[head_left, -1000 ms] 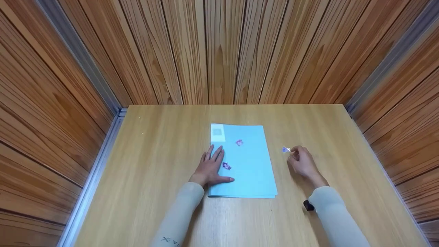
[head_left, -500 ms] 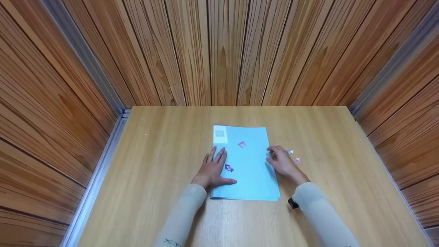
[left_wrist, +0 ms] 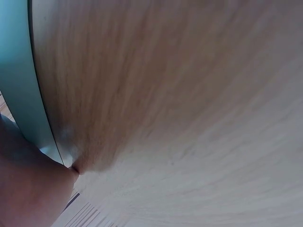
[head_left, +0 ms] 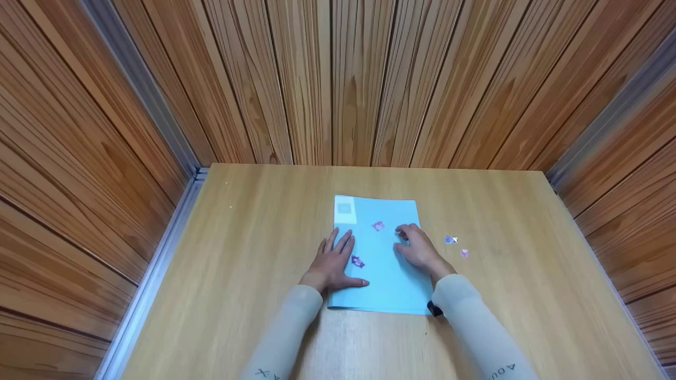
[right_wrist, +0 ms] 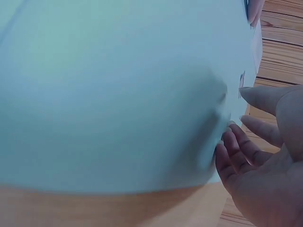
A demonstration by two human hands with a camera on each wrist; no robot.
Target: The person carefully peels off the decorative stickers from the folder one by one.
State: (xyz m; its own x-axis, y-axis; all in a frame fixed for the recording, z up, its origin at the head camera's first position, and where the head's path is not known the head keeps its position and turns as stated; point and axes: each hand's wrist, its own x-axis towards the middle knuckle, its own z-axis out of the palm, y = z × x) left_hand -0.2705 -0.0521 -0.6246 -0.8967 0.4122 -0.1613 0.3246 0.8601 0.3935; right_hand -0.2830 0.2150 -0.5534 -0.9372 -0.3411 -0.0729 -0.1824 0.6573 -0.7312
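Observation:
A light blue folder [head_left: 391,269] lies flat on the table, with a white label [head_left: 346,210] at its upper left corner. My left hand [head_left: 332,265] rests on the folder's left edge, fingers spread and thumb pointing right. Just beside it is a small purple cutout [head_left: 357,261]; a pink cutout [head_left: 378,226] sits higher on the folder. Over the folder's right side is my right hand [head_left: 420,250], its fingers loosely bent. In the right wrist view its thumb and fingertips are apart, and nothing shows between them. Whether they touch the folder, I cannot tell.
Right of the folder, a blue-and-white cutout [head_left: 450,239] and a small pink cutout [head_left: 464,253] lie on the wooden table [head_left: 253,237]. Wood-plank walls [head_left: 359,84] stand at the back and both sides.
My right hand has moved left, from beside the blue-and-white cutout to over the folder, uncovering the small pink cutout. My left hand stays on the folder. The whole view has shifted slightly.

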